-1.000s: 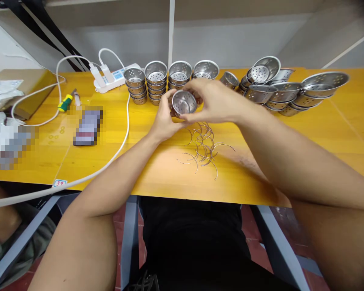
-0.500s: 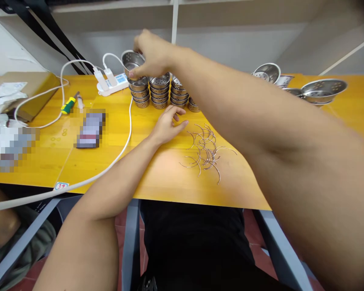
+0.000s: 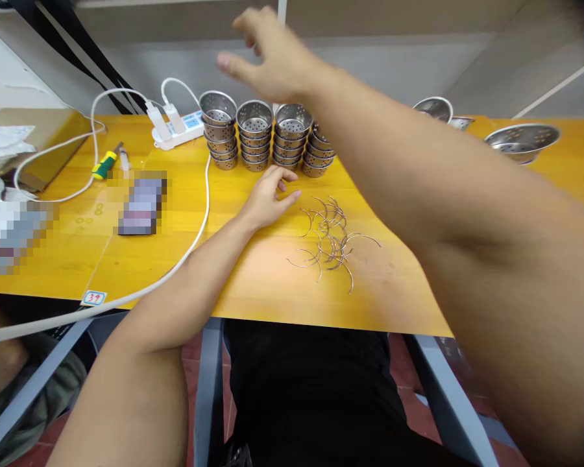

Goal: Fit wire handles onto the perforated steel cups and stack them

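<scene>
My right hand (image 3: 275, 58) is raised above the row of cups with its fingers apart, holding nothing. Below it stand several stacks of perforated metal cups: a leftmost stack (image 3: 220, 133), a second stack (image 3: 255, 139), a third stack (image 3: 290, 139) and a right stack (image 3: 316, 159) partly covered by my right forearm. On the tabletop in front of the stacks rests my left hand (image 3: 268, 198), empty, its fingers loosely bent and the thumb spread. To its right lies a loose pile of thin curved metal wires (image 3: 333, 240).
A white power strip (image 3: 180, 131) with plugged chargers sits left of the stacks; its white cable (image 3: 207, 207) crosses the table (image 3: 253, 285). A phone (image 3: 143, 204), a green-yellow screwdriver (image 3: 105, 165) and a cardboard box (image 3: 68, 146) lie left. More perforated metal bowls (image 3: 520, 141) stand right.
My right hand has let go of the metal cup, which now sits on top of the leftmost stack. The hand has lifted and moved right; my left hand stays put.
</scene>
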`<state>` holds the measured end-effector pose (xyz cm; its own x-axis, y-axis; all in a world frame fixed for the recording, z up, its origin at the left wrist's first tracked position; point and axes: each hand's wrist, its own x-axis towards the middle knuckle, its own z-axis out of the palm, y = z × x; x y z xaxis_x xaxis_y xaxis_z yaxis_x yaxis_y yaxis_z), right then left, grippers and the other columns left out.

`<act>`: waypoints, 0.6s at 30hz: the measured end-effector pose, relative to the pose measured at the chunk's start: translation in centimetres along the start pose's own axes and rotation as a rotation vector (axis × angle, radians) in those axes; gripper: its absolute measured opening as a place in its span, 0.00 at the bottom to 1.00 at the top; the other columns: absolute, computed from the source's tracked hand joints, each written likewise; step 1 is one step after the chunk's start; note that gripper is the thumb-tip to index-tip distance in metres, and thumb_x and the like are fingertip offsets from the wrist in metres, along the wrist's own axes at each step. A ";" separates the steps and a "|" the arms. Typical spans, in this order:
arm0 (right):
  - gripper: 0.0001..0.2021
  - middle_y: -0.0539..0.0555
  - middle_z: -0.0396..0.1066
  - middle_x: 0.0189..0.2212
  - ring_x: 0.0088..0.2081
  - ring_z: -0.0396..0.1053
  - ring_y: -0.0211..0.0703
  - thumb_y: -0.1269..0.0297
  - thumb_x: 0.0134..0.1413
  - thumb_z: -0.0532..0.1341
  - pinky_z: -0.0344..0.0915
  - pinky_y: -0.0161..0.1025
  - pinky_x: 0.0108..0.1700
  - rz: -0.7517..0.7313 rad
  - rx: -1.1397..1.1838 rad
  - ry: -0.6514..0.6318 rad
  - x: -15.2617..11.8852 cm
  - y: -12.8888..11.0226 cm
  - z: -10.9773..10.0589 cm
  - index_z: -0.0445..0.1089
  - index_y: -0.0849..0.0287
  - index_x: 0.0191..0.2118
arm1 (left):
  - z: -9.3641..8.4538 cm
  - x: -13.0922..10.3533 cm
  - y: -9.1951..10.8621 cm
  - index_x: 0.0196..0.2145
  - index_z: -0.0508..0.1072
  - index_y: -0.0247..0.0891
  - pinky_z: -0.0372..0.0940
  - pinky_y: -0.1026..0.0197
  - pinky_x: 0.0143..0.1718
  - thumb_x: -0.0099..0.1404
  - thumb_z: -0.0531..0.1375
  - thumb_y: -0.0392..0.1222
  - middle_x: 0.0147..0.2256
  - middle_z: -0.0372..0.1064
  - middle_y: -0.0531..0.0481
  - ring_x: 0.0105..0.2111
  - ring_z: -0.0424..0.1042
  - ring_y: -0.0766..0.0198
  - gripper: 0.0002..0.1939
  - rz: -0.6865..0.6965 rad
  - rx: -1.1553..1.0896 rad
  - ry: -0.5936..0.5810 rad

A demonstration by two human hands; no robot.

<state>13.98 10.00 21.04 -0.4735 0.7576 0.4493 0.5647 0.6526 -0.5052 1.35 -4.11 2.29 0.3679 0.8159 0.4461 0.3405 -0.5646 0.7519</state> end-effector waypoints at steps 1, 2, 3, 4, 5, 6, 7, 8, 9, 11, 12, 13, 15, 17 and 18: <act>0.38 0.70 0.72 0.82 0.75 0.72 0.47 0.48 0.93 0.70 0.65 0.49 0.85 0.043 -0.118 0.051 -1.1 -0.4 -1.9 0.65 0.79 0.83 | 0.0 0.0 0.1 0.58 0.83 0.37 0.73 0.63 0.40 0.76 0.74 0.29 0.59 0.82 0.43 0.48 0.81 0.63 0.16 -0.001 -0.006 0.000; 0.35 0.70 0.77 0.79 0.73 0.76 0.47 0.50 0.94 0.69 0.69 0.46 0.81 0.094 -0.196 0.074 -2.2 -0.6 -4.0 0.70 0.80 0.81 | 0.1 0.0 0.2 0.58 0.83 0.37 0.72 0.63 0.39 0.76 0.74 0.29 0.58 0.82 0.43 0.48 0.80 0.64 0.16 0.000 -0.010 0.000; 0.31 0.71 0.81 0.75 0.72 0.78 0.49 0.52 0.93 0.69 0.71 0.47 0.78 0.130 -0.271 0.083 -3.4 -0.5 -6.1 0.76 0.80 0.78 | 0.1 -0.1 0.2 0.58 0.83 0.37 0.71 0.64 0.39 0.76 0.74 0.28 0.58 0.81 0.43 0.47 0.80 0.64 0.16 0.003 -0.011 0.000; 0.27 0.71 0.84 0.71 0.70 0.81 0.52 0.57 0.93 0.68 0.73 0.49 0.76 0.160 -0.333 0.074 -4.6 -0.2 -8.1 0.82 0.80 0.74 | 0.1 -0.1 0.3 0.57 0.83 0.37 0.71 0.64 0.40 0.76 0.74 0.28 0.57 0.81 0.44 0.47 0.79 0.65 0.16 0.007 -0.011 0.002; 0.22 0.69 0.87 0.68 0.69 0.83 0.54 0.63 0.90 0.68 0.76 0.51 0.74 0.175 -0.386 0.057 -5.8 0.5 -9.9 0.85 0.79 0.72 | 0.2 0.0 0.3 0.57 0.83 0.37 0.71 0.64 0.41 0.76 0.74 0.27 0.56 0.81 0.45 0.46 0.79 0.65 0.16 0.011 -0.011 0.005; 0.21 0.68 0.88 0.65 0.67 0.85 0.57 0.67 0.86 0.69 0.77 0.54 0.72 0.211 -0.439 0.018 -7.0 1.4 -11.5 0.86 0.77 0.71 | 0.2 0.0 0.3 0.57 0.82 0.37 0.71 0.64 0.41 0.75 0.74 0.27 0.55 0.80 0.45 0.46 0.78 0.66 0.16 0.013 -0.011 0.007; 0.21 0.68 0.89 0.64 0.67 0.87 0.62 0.68 0.82 0.72 0.78 0.58 0.72 0.266 -0.499 -0.042 -8.0 2.6 -12.6 0.87 0.75 0.71 | 0.2 0.0 0.2 0.57 0.82 0.37 0.71 0.64 0.41 0.75 0.74 0.27 0.55 0.80 0.46 0.46 0.78 0.66 0.16 0.013 -0.013 0.008; 0.25 0.70 0.88 0.67 0.71 0.85 0.70 0.66 0.77 0.77 0.76 0.65 0.75 0.336 -0.578 -0.144 -8.8 3.9 -13.5 0.88 0.71 0.73 | 0.2 0.0 0.2 0.56 0.82 0.37 0.71 0.65 0.40 0.75 0.74 0.27 0.55 0.80 0.46 0.45 0.78 0.66 0.16 0.011 -0.016 0.007; 0.35 0.74 0.84 0.73 0.75 0.82 0.80 0.60 0.72 0.83 0.74 0.74 0.77 0.405 -0.647 -0.259 -9.5 5.4 -14.0 0.85 0.67 0.78 | 0.2 0.0 0.2 0.56 0.82 0.37 0.71 0.65 0.39 0.75 0.74 0.28 0.55 0.80 0.45 0.45 0.78 0.66 0.16 0.007 -0.020 0.006; 0.67 0.86 0.76 0.78 0.77 0.76 0.97 0.45 0.46 0.94 0.71 0.86 0.73 0.532 -0.708 -0.418 -10.4 8.5 -14.1 0.75 0.65 0.87 | 0.1 0.0 0.3 0.56 0.83 0.37 0.71 0.66 0.39 0.75 0.74 0.28 0.56 0.80 0.45 0.46 0.78 0.66 0.15 -0.004 -0.026 0.000; 0.78 0.91 0.72 0.79 0.79 0.71 1.06 0.41 0.33 0.95 0.69 0.91 0.70 0.581 -0.725 -0.455 -10.7 10.0 -14.0 0.71 0.67 0.89 | 0.1 0.0 0.3 0.56 0.83 0.37 0.71 0.66 0.39 0.75 0.74 0.28 0.56 0.80 0.45 0.46 0.78 0.67 0.15 -0.008 -0.027 -0.002; 0.84 0.94 0.70 0.79 0.81 0.64 1.12 0.38 0.26 0.94 0.66 0.96 0.68 0.597 -0.737 -0.482 -10.7 11.6 -13.7 0.69 0.67 0.90 | 0.1 0.0 0.3 0.56 0.83 0.37 0.71 0.66 0.39 0.75 0.74 0.28 0.56 0.80 0.45 0.46 0.79 0.67 0.15 -0.010 -0.027 -0.003; 0.81 0.93 0.72 0.77 0.84 0.55 1.16 0.34 0.28 0.92 0.60 1.02 0.63 0.567 -0.707 -0.505 -10.6 14.8 -13.3 0.71 0.67 0.89 | 0.1 0.0 0.2 0.56 0.83 0.38 0.72 0.66 0.40 0.75 0.74 0.29 0.56 0.80 0.45 0.46 0.79 0.66 0.15 -0.006 -0.029 -0.002; 0.68 0.89 0.83 0.66 0.84 0.58 1.12 0.27 0.39 0.86 0.58 1.05 0.60 0.455 -0.603 -0.422 -10.5 18.1 -12.9 0.83 0.71 0.78 | 0.1 -0.1 0.1 0.55 0.83 0.38 0.72 0.66 0.41 0.75 0.74 0.29 0.55 0.80 0.45 0.46 0.79 0.66 0.14 -0.001 -0.033 0.002; 0.60 0.86 0.88 0.52 0.79 0.67 1.13 0.24 0.39 0.84 0.57 1.05 0.59 0.356 -0.523 -0.317 -10.6 19.7 -12.7 0.91 0.79 0.62 | 0.1 -0.1 0.1 0.55 0.83 0.38 0.73 0.66 0.41 0.75 0.74 0.30 0.55 0.80 0.45 0.46 0.79 0.66 0.14 0.001 -0.034 0.003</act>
<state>38.64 14.65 15.70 -0.3288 0.9433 0.0458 0.9348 0.3320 -0.1259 1.43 -4.24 2.25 0.3656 0.8159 0.4479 0.3102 -0.5605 0.7679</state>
